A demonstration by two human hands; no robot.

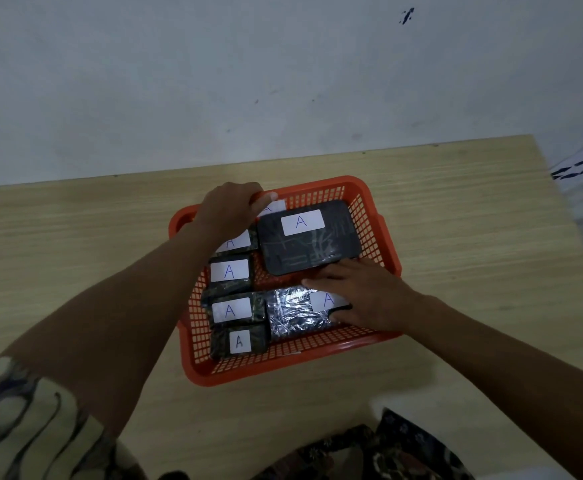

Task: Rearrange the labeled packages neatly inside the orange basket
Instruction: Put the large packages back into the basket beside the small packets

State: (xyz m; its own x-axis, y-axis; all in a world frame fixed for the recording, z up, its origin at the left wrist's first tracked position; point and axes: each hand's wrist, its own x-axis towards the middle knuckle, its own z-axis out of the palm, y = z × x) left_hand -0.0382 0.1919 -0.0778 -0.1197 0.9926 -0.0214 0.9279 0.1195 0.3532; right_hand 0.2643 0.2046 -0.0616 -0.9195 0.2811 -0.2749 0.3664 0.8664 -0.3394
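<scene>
An orange basket (369, 342) stands on the wooden table and holds several dark wrapped packages, each with a white label marked A. A large black package (312, 247) lies at the back right. Small packages (229, 271) form a column down the left side. A shiny foil-wrapped package (293, 315) lies at the front right. My left hand (231, 213) reaches over the back left rim, fingers on a package that it mostly hides. My right hand (363, 299) rests on the foil package's right end, thumb under its edge.
The wooden table (75, 237) stands against a pale wall (283, 81). A patterned cloth (404, 448) lies at the near edge. A dark-marked white object (581, 166) sits beyond the table's right corner.
</scene>
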